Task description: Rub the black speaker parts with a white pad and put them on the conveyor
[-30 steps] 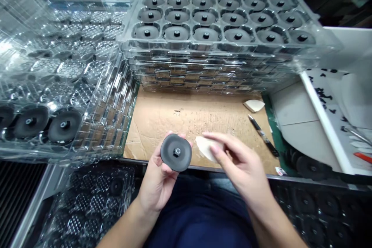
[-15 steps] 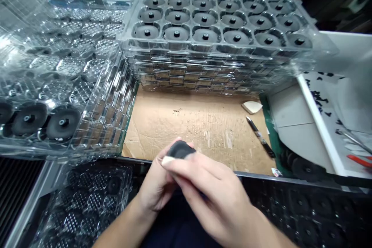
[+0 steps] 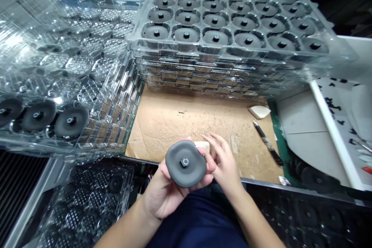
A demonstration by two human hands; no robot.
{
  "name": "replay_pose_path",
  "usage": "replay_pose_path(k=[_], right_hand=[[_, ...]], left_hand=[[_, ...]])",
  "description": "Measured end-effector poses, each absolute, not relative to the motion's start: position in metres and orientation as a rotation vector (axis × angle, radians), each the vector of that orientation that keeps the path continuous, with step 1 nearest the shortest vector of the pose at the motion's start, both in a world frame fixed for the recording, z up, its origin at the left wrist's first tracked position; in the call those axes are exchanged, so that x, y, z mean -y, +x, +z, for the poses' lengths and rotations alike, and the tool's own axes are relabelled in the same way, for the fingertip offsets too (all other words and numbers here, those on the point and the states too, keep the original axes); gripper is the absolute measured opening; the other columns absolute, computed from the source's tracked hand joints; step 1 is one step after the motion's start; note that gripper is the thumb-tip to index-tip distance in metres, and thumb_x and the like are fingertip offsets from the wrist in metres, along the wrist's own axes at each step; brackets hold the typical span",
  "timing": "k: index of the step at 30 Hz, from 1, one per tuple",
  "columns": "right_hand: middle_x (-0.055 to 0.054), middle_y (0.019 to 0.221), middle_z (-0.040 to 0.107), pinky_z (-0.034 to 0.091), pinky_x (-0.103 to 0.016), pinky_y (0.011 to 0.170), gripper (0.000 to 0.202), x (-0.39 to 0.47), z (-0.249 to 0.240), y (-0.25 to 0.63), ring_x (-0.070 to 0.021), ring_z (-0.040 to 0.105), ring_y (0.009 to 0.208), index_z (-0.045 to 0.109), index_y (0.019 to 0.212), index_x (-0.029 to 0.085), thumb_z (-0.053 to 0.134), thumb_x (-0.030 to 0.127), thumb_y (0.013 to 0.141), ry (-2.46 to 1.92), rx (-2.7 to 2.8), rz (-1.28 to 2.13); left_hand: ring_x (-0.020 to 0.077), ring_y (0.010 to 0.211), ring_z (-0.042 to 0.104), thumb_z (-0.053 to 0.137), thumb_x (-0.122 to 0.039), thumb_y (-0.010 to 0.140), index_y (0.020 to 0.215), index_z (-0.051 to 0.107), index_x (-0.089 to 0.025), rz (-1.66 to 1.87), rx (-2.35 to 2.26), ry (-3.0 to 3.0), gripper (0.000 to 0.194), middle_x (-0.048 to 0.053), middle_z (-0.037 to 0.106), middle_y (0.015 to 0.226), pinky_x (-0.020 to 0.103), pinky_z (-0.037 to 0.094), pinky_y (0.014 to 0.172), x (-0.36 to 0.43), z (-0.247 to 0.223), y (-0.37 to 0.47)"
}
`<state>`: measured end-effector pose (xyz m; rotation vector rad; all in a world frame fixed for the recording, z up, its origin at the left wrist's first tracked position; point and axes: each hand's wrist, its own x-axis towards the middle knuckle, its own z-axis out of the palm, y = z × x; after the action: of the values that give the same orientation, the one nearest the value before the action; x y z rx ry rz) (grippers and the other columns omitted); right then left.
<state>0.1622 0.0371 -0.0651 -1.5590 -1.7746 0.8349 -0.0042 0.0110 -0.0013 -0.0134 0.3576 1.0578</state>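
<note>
A round black rubber disc [image 3: 190, 176] with a small metal-tipped hub faces the camera. My left hand [image 3: 165, 197] is wrapped under it and holds it by the rim. Just right of the disc is my right hand [image 3: 225, 164], its fingers curled near a small cream-coloured pad [image 3: 202, 145]; the thumb side is partly hidden. Both are above the cardboard sheet [image 3: 162, 120]. Whether the right fingers grip the pad is hard to make out.
Stacked clear trays [image 3: 215, 52] of black discs stand at the back, more trays [image 3: 116, 104] at the left. On the cardboard's right lie a cream wedge [image 3: 259, 112] and a pen [image 3: 267, 142]. A white bin [image 3: 334, 131] is at the right, a dark tray [image 3: 87, 201] lower left.
The disc has been turned so its hubbed face shows. My right hand has drawn back from over it to its right side. The view has shifted slightly.
</note>
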Motion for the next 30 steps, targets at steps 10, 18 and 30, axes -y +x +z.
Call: replay_pose_path(k=[10, 18, 30], right_hand=[[-0.004, 0.089, 0.065, 0.05, -0.028, 0.069, 0.043, 0.011, -0.027, 0.173, -0.0155, 0.06, 0.075, 0.039, 0.131, 0.024, 0.047, 0.017, 0.088, -1.582, 1.79, 0.818], [-0.006, 0.096, 0.064, 0.042, -0.034, 0.071, 0.032, -0.006, 0.005, 0.188, -0.0177, 0.056, 0.08, 0.054, 0.12, 0.023, 0.052, 0.022, 0.088, -1.147, 2.189, 0.516], [0.002, 0.044, 0.045, 0.039, -0.024, 0.051, 0.062, -0.039, -0.026, 0.199, -0.0089, 0.048, 0.045, 0.046, 0.048, 0.017, 0.015, 0.036, 0.099, -1.22, 1.84, 0.765]], left_hand=[[0.0222, 0.115, 0.049, 0.071, -0.003, 0.064, 0.132, 0.022, -0.052, 1.255, -1.078, 1.288, 0.097, -0.001, 0.056, 0.123, 0.042, 0.033, 0.101, -0.005, -0.008, -0.012], [0.0238, 0.114, 0.051, 0.072, -0.01, 0.065, 0.132, 0.035, -0.039, 1.007, -1.139, 1.474, 0.082, 0.004, 0.057, 0.124, 0.036, 0.036, 0.098, -0.002, 0.004, -0.005], [0.015, 0.055, 0.058, 0.057, -0.04, 0.075, 0.06, 0.068, -0.017, 0.513, -1.333, 1.275, 0.03, 0.002, 0.067, 0.057, 0.022, 0.043, 0.056, -0.015, 0.033, -0.033]])
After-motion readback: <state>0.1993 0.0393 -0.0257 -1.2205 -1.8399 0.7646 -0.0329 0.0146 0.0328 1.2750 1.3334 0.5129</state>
